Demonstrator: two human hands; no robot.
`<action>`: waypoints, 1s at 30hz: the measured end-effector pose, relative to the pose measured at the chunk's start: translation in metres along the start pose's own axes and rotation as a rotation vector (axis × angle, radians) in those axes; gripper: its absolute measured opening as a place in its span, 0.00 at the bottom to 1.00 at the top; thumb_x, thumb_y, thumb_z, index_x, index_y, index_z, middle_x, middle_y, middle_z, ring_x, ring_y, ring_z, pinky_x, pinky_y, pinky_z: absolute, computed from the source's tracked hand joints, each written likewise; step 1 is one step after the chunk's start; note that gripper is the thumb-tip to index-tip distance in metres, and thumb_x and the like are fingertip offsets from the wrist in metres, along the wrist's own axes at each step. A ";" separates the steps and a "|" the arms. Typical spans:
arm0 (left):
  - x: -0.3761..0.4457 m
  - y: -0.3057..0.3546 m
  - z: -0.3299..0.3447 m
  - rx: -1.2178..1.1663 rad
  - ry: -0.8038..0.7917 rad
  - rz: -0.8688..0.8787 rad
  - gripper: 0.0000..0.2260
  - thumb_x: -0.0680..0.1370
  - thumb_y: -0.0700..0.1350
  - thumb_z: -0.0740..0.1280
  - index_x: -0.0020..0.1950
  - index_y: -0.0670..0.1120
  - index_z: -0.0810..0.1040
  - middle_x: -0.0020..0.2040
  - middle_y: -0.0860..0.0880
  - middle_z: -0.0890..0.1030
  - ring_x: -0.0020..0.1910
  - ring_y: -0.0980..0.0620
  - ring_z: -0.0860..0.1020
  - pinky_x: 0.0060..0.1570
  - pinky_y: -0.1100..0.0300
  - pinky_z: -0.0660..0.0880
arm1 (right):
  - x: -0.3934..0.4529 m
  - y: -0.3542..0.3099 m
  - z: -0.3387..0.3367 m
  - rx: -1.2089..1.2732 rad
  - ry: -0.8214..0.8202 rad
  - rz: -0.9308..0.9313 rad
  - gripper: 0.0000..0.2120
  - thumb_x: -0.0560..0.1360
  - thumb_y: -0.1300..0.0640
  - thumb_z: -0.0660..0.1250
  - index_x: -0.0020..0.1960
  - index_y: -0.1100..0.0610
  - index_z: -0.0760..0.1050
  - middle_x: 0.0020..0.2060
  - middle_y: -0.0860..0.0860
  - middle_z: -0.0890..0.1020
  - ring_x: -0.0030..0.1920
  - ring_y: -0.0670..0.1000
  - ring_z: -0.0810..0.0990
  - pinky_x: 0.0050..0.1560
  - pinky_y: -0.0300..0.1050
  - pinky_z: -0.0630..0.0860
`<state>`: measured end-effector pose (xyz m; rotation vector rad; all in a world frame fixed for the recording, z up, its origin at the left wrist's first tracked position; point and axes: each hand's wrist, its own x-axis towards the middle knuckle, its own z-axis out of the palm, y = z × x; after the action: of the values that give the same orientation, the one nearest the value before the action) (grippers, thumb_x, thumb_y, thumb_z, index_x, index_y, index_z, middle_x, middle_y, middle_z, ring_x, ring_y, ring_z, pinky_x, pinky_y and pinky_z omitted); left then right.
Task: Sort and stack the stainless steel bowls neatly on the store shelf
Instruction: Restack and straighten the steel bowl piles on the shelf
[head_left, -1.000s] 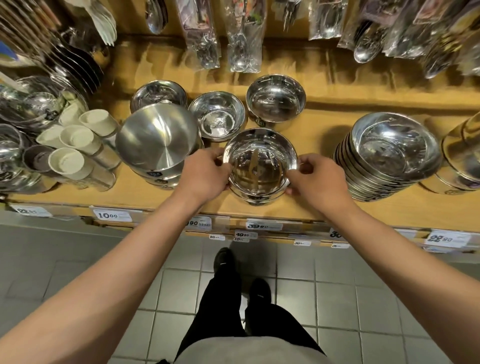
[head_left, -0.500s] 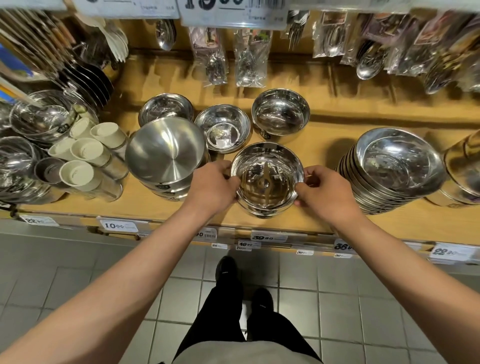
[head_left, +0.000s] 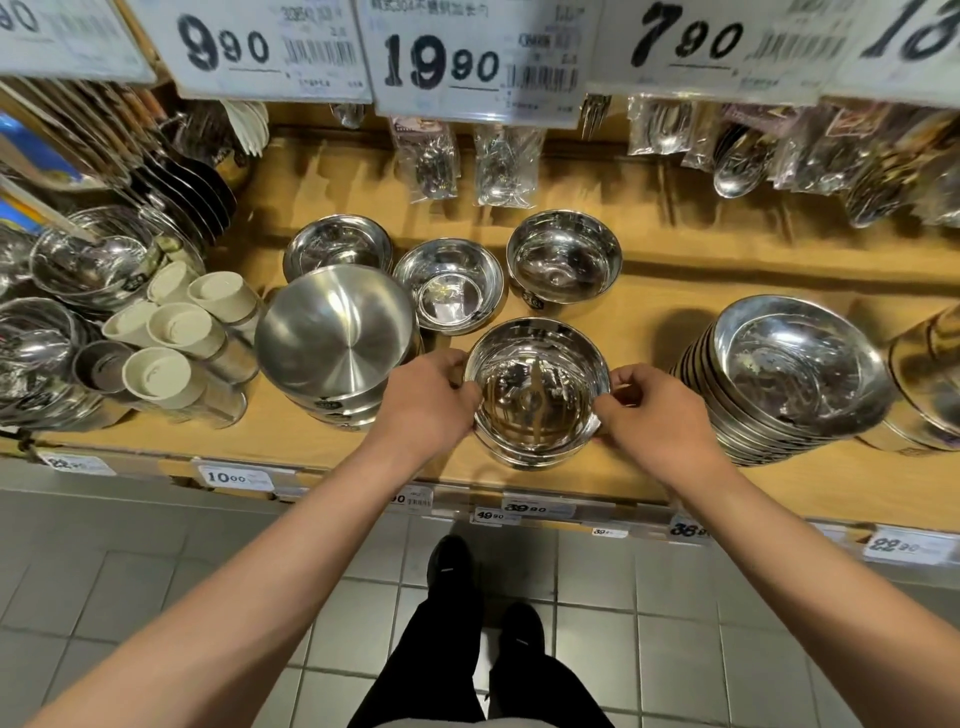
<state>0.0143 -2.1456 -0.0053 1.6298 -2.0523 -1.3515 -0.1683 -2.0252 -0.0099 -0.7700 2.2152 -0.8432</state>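
Observation:
A shiny steel bowl (head_left: 536, 389) stands near the front of the wooden shelf (head_left: 675, 322), on top of another bowl whose rim shows beneath it. My left hand (head_left: 423, 402) grips its left rim and my right hand (head_left: 652, 410) pinches its right rim. Behind it sit three single bowls: a deep bowl (head_left: 565, 257), a shallow bowl (head_left: 449, 286) and a back-left bowl (head_left: 337, 244). A tilted large bowl (head_left: 332, 332) tops a stack to the left. A tall stack of wide bowls (head_left: 789, 374) leans at the right.
Cream-lidded cups (head_left: 176, 332) lie on their sides at the left, beside more steel bowls (head_left: 88, 260). Bagged cutlery (head_left: 504, 166) hangs along the back under large price tags (head_left: 441, 62). A steel pot (head_left: 930, 374) stands at the far right. Grey floor tiles and my shoes lie below.
The view has tilted up, so price tags above now show. Both hands stay on the same bowl, which sits in about the same spot on the shelf.

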 end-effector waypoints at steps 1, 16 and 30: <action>0.000 0.000 -0.001 0.011 -0.001 0.008 0.18 0.80 0.43 0.67 0.70 0.45 0.77 0.53 0.45 0.84 0.45 0.45 0.85 0.52 0.48 0.83 | 0.004 -0.005 -0.003 -0.033 0.016 0.012 0.07 0.74 0.52 0.70 0.51 0.52 0.80 0.39 0.45 0.84 0.41 0.46 0.85 0.47 0.40 0.79; -0.015 -0.001 -0.027 -0.112 0.085 0.114 0.10 0.79 0.45 0.68 0.60 0.54 0.78 0.45 0.63 0.80 0.43 0.76 0.75 0.39 0.83 0.66 | 0.135 -0.058 0.023 0.378 -0.036 0.416 0.07 0.81 0.60 0.68 0.53 0.63 0.74 0.43 0.60 0.82 0.34 0.54 0.83 0.35 0.47 0.84; -0.013 0.019 -0.025 -0.049 0.066 0.117 0.10 0.81 0.46 0.65 0.60 0.54 0.79 0.45 0.63 0.79 0.40 0.65 0.76 0.36 0.74 0.68 | 0.080 -0.073 -0.029 0.549 -0.031 0.389 0.05 0.80 0.64 0.67 0.48 0.66 0.75 0.42 0.62 0.83 0.31 0.53 0.85 0.28 0.40 0.82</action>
<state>0.0224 -2.1481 0.0284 1.4898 -2.0261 -1.2811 -0.2179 -2.1163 0.0324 -0.0849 1.8758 -1.1455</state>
